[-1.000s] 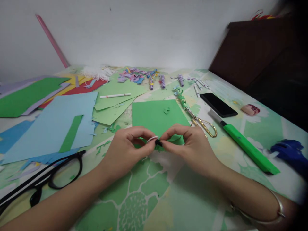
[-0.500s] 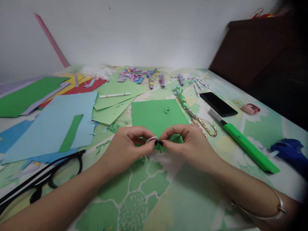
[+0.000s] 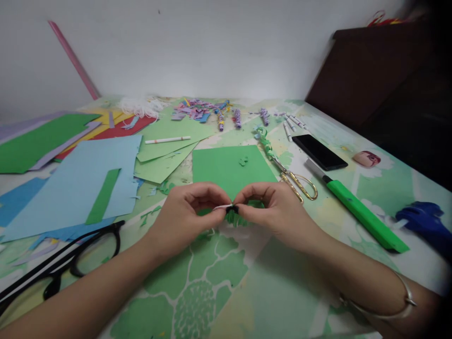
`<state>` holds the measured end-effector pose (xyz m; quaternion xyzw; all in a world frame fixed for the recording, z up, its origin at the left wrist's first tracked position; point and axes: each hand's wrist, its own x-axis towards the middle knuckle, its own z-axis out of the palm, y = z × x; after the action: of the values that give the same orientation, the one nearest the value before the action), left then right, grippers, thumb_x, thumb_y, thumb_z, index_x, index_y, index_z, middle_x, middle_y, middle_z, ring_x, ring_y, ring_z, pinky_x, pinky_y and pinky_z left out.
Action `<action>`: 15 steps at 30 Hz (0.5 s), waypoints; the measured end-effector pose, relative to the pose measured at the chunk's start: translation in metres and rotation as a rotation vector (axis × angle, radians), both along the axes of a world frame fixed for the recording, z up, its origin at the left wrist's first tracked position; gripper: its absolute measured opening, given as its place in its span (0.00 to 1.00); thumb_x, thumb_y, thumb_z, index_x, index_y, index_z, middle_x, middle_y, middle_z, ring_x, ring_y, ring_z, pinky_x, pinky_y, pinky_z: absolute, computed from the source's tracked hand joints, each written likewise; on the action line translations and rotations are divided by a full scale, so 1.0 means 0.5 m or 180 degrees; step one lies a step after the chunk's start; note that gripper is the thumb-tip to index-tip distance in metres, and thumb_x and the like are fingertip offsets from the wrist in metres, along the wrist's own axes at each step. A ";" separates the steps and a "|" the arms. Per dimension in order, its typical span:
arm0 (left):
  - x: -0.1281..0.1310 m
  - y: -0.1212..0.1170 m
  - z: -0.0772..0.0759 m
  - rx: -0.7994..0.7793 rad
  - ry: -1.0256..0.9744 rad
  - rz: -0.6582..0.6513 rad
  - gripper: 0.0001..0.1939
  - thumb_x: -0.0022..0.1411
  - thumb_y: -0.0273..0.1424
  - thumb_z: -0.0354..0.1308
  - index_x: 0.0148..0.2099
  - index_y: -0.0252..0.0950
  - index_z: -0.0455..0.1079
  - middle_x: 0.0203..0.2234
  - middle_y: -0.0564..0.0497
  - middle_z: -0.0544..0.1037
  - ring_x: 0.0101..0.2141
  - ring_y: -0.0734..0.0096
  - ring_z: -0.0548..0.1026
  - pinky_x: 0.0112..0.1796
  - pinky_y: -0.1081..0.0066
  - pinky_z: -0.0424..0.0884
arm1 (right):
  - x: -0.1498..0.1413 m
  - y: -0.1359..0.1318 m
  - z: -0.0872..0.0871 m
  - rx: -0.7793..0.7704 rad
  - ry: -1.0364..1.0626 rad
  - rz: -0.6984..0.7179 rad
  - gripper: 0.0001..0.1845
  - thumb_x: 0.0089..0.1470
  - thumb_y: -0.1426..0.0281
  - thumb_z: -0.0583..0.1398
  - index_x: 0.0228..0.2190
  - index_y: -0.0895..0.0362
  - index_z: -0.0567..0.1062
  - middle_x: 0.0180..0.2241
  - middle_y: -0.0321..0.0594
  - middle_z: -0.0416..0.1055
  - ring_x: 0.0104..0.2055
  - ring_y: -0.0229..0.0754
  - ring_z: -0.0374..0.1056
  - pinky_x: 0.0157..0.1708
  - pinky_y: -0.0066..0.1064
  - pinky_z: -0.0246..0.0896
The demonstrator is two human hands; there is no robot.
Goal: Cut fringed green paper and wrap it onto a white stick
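Note:
My left hand (image 3: 185, 217) and my right hand (image 3: 273, 209) meet fingertip to fingertip over the table, both pinched on a small white strip (image 3: 222, 206) that runs between them. A fringed green paper piece (image 3: 235, 218) hangs just under the pinch. Which hand holds the green piece I cannot tell. Right behind the hands lies a green paper sheet (image 3: 231, 167) with a small cut-out on it.
Gold-handled scissors (image 3: 298, 183), a green utility knife (image 3: 360, 214) and a black phone (image 3: 319, 152) lie to the right. Black glasses (image 3: 67, 261) sit at the near left. Blue paper (image 3: 81, 181) and other coloured sheets cover the left; paper scraps (image 3: 201, 110) lie at the back.
The white strip, which arched up in a loop between the fingertips, now lies flatter and straighter. The hands have hardly shifted.

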<state>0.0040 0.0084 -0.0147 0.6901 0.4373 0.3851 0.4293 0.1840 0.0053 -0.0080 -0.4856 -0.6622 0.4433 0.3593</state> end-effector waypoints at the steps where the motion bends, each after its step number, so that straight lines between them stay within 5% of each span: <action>1: -0.001 0.000 0.000 0.0007 -0.0001 -0.0037 0.05 0.51 0.22 0.58 0.30 0.36 0.72 0.24 0.54 0.77 0.26 0.75 0.74 0.28 0.77 0.70 | 0.001 0.000 -0.001 -0.0058 0.0052 0.0029 0.04 0.44 0.74 0.60 0.25 0.61 0.76 0.23 0.35 0.72 0.25 0.33 0.63 0.24 0.23 0.56; 15: -0.010 0.012 -0.002 -0.0167 0.0022 -0.0358 0.07 0.48 0.19 0.57 0.29 0.35 0.73 0.24 0.54 0.77 0.27 0.74 0.75 0.29 0.77 0.72 | 0.004 0.001 -0.004 -0.0354 0.0106 0.0248 0.06 0.43 0.77 0.59 0.25 0.60 0.77 0.24 0.35 0.73 0.25 0.33 0.65 0.25 0.23 0.58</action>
<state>-0.0010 0.0144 -0.0157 0.7033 0.4092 0.3464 0.4668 0.1860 0.0058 -0.0098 -0.4712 -0.6490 0.5010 0.3252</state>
